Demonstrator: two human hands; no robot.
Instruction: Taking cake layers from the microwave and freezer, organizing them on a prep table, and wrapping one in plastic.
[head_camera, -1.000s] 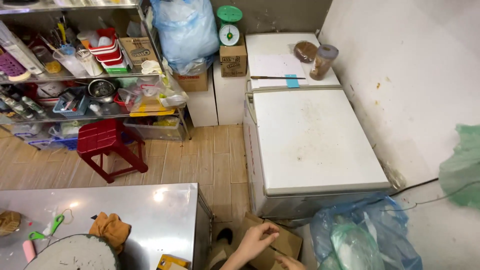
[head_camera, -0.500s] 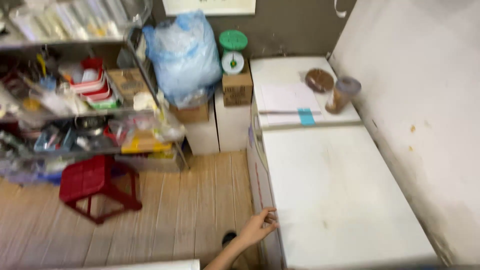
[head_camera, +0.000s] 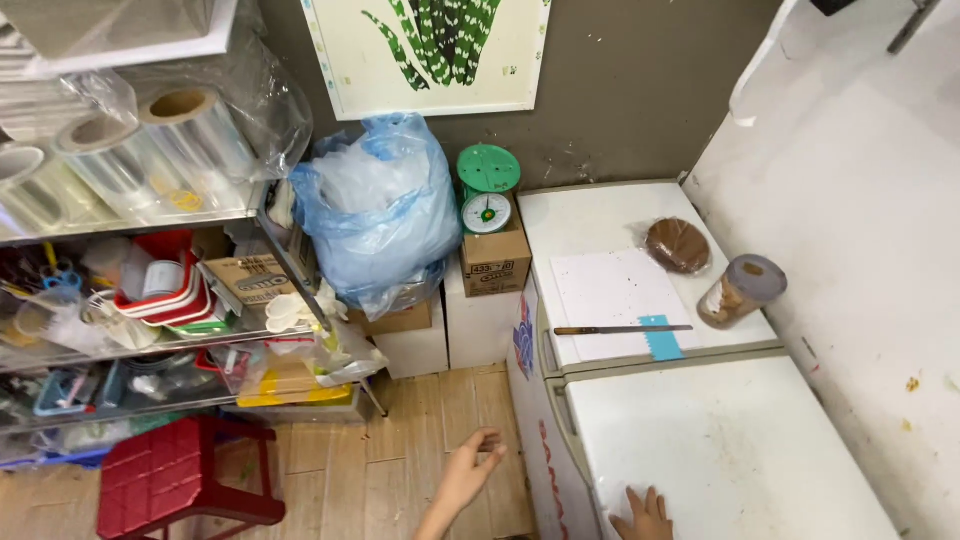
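A person's right hand (head_camera: 643, 514) lies flat, fingers spread and gripping nothing, on the near lid of a white chest freezer (head_camera: 730, 450) against the right-hand wall, while the left hand (head_camera: 472, 470) hangs open and empty over the wooden floor (head_camera: 420, 440) beside a red plastic stool (head_camera: 165, 480). The lid looks broad, stiff, smooth and probably weighty, best lifted by its front edge near the resting palm. A long knife (head_camera: 620, 329) lies on the farther lid.

Just one head-worn cam here: it looked steeply down from standing height at the white chest freezer (head_camera: 740, 450) and wooden floor (head_camera: 440, 440), facing the wall.
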